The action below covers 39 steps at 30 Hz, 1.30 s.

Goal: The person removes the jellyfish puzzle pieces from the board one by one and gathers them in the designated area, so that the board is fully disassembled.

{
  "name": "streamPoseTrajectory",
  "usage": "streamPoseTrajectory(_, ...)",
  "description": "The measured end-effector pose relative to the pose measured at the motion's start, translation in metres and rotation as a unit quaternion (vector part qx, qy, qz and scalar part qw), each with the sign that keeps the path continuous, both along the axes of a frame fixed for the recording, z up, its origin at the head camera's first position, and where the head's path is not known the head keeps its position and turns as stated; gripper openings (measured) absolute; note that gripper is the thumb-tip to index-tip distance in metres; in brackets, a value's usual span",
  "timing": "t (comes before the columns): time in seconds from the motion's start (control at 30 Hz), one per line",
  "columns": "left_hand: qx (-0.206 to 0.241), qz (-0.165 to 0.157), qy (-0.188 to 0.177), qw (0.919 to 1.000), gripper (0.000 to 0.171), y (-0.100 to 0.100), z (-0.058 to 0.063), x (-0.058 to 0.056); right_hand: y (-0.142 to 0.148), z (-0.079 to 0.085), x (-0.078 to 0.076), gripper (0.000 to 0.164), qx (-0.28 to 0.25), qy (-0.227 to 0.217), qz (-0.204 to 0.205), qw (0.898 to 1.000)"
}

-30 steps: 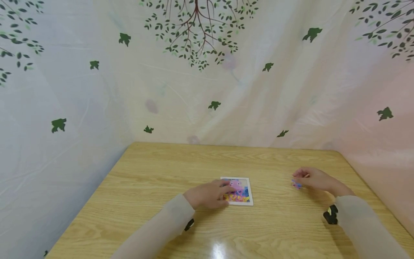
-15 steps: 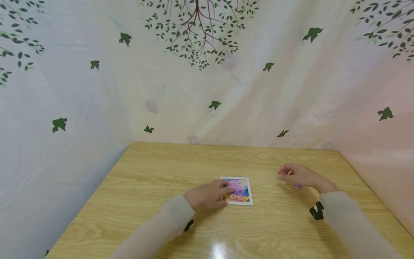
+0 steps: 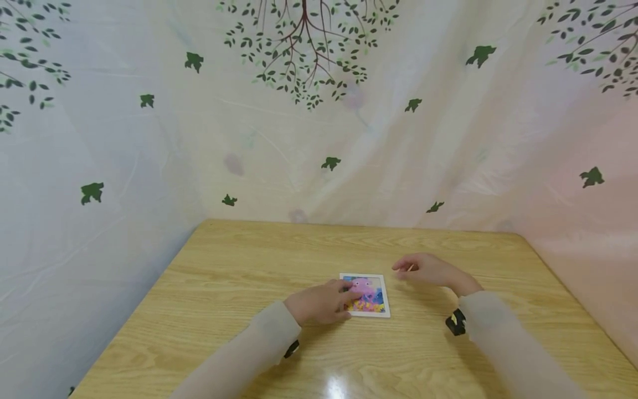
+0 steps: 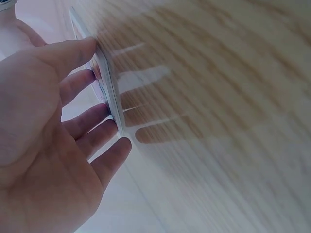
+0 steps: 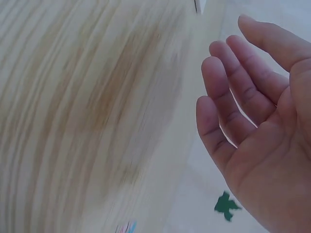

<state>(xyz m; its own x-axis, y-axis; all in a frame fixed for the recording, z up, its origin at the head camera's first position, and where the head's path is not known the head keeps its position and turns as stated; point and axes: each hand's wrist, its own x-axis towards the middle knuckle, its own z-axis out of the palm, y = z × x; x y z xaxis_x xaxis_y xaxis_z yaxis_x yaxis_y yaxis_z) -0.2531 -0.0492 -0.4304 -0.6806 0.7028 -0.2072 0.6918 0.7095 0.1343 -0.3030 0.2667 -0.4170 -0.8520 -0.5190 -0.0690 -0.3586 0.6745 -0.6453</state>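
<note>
A small white-framed picture puzzle (image 3: 376, 297), showing a pink octopus over yellow and blue, lies flat on the wooden table. A pale patch shows at its upper right. My left hand (image 3: 319, 302) rests on its left side, fingers spread over the picture and thumb at the near edge. In the left wrist view the fingertips touch the frame's white edge (image 4: 111, 92). To the right of the puzzle hovers my right hand (image 3: 423, 269), fingers loosely bent and holding nothing. Small colourful pieces (image 5: 126, 227) peek in at the bottom of the right wrist view; in the head view the right arm hides them.
The light wood table (image 3: 259, 249) reaches back to a pale curtain (image 3: 279, 138) printed with branches and green leaves. More curtain hangs along the left and right sides. Both wrists wear a black device (image 3: 456, 322) below the sleeve.
My right hand has left the small colourful pieces at the right and moved left toward the puzzle, without them. The left hand has stayed on the puzzle.
</note>
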Motion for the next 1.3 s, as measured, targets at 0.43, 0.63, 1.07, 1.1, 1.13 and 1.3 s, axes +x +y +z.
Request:
streamPoseTrajectory(0.43, 0.005, -0.007, 0.006, 0.9999, 0.056, 0.0, 0.003, 0.003, -0.053, -0.006, -0.002, 0.03, 0.005, -0.004, 0.023, 1.0)
streamPoseTrajectory(0.63, 0.009, -0.004, -0.002, 1.0, 0.057, -0.001, 0.003, 0.004, -0.065, -0.011, -0.002, 0.023, 0.001, 0.0, 0.029, 1.0)
streamPoseTrajectory(1.07, -0.003, 0.002, 0.001, 1.0, 0.056, -0.001, 0.008, 0.008, -0.078, -0.01, -0.002, 0.018, 0.054, 0.011, -0.012, 0.998)
streamPoseTrajectory(1.1, -0.003, 0.002, 0.002, 1.0, 0.056, 0.0, 0.009, 0.008, -0.079, -0.01, -0.002, 0.018, 0.061, 0.014, -0.014, 0.998)
streamPoseTrajectory(1.13, -0.004, 0.002, 0.003, 1.0, 0.056, 0.0, 0.008, 0.008, -0.08, -0.01, -0.002, 0.017, 0.069, 0.019, -0.016, 0.997)
streamPoseTrajectory(1.3, -0.007, 0.001, 0.006, 1.0, 0.056, -0.001, 0.008, 0.008, -0.085, -0.008, -0.003, 0.013, 0.09, 0.025, -0.025, 0.995)
